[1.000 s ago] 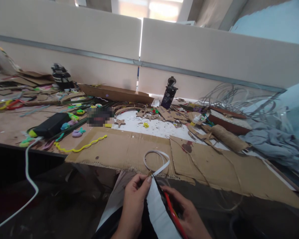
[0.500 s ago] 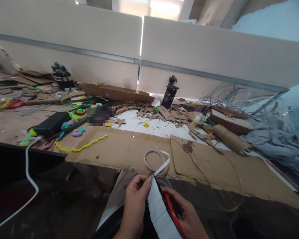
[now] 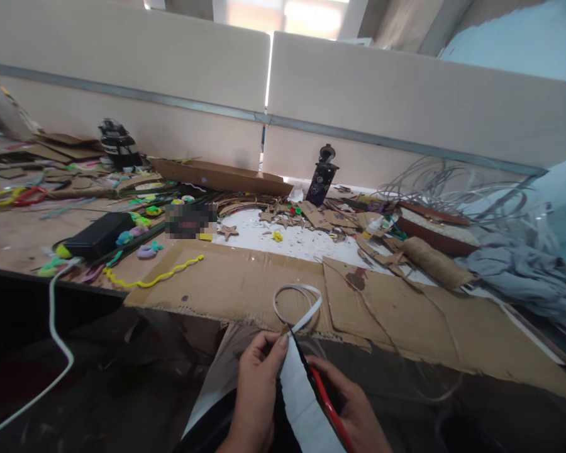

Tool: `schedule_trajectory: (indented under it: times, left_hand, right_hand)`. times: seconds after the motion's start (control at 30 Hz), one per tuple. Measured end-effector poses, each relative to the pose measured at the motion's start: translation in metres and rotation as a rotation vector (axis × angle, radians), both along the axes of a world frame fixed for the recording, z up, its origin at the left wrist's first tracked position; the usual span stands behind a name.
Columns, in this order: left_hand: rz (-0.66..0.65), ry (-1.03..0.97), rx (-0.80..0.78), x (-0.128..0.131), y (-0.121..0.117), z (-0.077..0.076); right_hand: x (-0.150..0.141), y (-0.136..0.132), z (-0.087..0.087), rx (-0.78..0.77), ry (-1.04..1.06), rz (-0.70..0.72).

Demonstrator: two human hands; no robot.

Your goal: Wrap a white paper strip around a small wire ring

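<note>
Desk: What are the hands doing at the edge of the cluttered workbench?

Photographer: A seated worker's left hand (image 3: 259, 380) pinches the top end of a white sheet (image 3: 299, 387) between thumb and fingers. The right hand (image 3: 351, 399) is curled around red-handled scissors (image 3: 326, 402), their dark blades lying along the sheet's right edge. Some right-hand fingers are hidden behind the handle.

Desk: And where is the sheet?

Photographer: Above the lap, just in front of the cardboard (image 3: 236, 277) that overhangs the bench. A narrow white strip (image 3: 316, 307) runs from the pinched end and curls into a loop over the cardboard.

Desk: Which step is this?

Photographer: Trimming, by my reading: the blades look set to slice lengthwise, though whether they are parted at the tip I cannot tell. Nor can I say if the sheet is paper or cloth.

Desk: What does the next move call for?

Photographer: A taut sheet, I'd judge, with the left pinch firm, its fingertips clear of the blades, and the scissors held true to the edge.
</note>
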State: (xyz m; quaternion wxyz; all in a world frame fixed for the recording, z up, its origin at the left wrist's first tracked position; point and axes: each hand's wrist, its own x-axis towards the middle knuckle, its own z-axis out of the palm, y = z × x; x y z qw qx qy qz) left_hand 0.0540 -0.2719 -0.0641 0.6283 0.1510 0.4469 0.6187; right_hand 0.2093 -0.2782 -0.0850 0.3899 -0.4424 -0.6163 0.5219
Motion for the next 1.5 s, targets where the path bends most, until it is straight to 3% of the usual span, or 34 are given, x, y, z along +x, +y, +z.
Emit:
schedule_trajectory:
  times: [0.27, 0.5, 0.77, 1.07, 1.5]
  left_hand:
    - [0.010, -0.026, -0.009, 0.000, 0.000, -0.004]
    - [0.010, -0.037, -0.005, 0.001, 0.000, -0.003]
    - [0.008, -0.068, -0.030, -0.003, 0.003, -0.004]
    - [-0.023, -0.111, -0.029, -0.007, 0.003, -0.001]
    - [0.023, -0.086, 0.015, -0.018, 0.003, 0.006]
  right_hand:
    - [-0.002, -0.001, 0.000, 0.000, 0.019, 0.009]
    - [-0.001, 0.000, -0.011, -0.074, 0.076, -0.021]
    - [0.002, 0.006, 0.001, -0.176, 0.084, 0.037]
    - [0.002, 0.000, -0.015, -0.230, 0.202, 0.032]
    - [0.022, 0.002, 0.000, -0.159, 0.001, 0.223]
